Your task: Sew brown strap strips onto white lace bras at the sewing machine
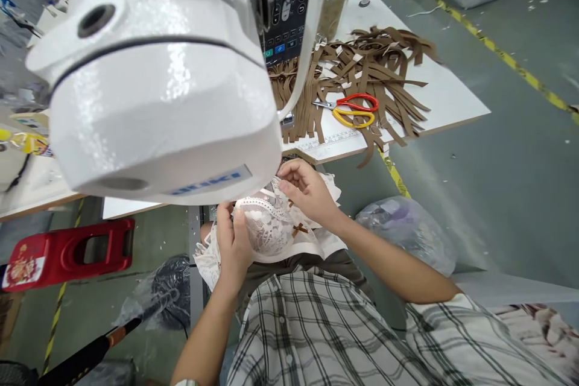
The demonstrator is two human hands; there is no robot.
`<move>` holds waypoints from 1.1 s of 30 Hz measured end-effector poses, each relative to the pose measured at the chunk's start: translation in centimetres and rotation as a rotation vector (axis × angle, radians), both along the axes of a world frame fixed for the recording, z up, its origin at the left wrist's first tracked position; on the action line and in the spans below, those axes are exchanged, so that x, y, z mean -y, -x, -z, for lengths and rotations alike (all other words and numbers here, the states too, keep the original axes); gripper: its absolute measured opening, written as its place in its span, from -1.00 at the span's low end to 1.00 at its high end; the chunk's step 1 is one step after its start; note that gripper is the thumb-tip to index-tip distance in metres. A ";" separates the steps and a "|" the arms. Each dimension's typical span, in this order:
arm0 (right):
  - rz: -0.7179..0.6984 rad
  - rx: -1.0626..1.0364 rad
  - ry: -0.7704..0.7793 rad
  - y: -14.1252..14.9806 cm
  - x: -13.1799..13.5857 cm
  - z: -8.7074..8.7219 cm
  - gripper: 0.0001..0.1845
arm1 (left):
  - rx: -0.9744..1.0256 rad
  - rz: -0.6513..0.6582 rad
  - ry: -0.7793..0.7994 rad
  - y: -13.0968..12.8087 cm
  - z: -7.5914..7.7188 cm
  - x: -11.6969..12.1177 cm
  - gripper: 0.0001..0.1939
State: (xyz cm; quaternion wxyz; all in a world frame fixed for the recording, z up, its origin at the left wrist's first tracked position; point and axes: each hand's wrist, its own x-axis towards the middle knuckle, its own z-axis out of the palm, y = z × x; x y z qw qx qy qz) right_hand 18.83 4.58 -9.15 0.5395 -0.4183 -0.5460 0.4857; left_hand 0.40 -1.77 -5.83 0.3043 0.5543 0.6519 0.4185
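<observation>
A white lace bra with small brown bows lies over my lap, under the head of a white sewing machine. My left hand grips the near left edge of one cup, thumb on top and fingers partly behind the lace. At the bra's far right edge, my right hand has its fingers curled, with thumb and forefinger pinching the trim close to the machine. The machine head hides the needle and the far part of the bra.
Scissors with red and yellow handles lie on brown fabric strips on the white table. A control panel stands behind the machine. Plastic bags and a red plastic stool are on the floor.
</observation>
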 end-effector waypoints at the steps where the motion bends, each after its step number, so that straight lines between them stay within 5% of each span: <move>1: -0.012 -0.021 0.014 -0.1 0.4 0.2 -0.75 | 0.008 -0.006 0.003 0.0 0.0 0.0 -0.61; 15: -0.139 -0.006 0.095 0.6 2.7 -0.1 -0.63 | 0.041 0.017 -0.015 0.2 -0.2 -0.6 -0.60; 19: -0.197 -0.064 0.294 1.1 4.4 -0.4 -0.61 | 0.097 0.134 0.068 0.8 -0.6 -1.5 -0.57; 22: -0.411 -0.267 0.532 1.2 6.0 -0.2 -0.52 | 0.089 0.225 0.292 1.7 -1.5 -1.2 -0.48; 25: -0.583 -0.513 0.753 1.0 6.9 0.1 -0.35 | -0.078 0.385 0.428 2.5 -2.8 0.1 -0.65; 29: -0.464 -0.683 0.815 1.0 6.7 0.2 -0.47 | -0.248 0.640 0.411 2.9 -3.5 2.1 -0.64; 33: -0.457 -0.658 0.793 1.1 6.8 -0.4 -0.62 | -0.430 0.736 0.364 3.3 -3.1 3.2 -0.59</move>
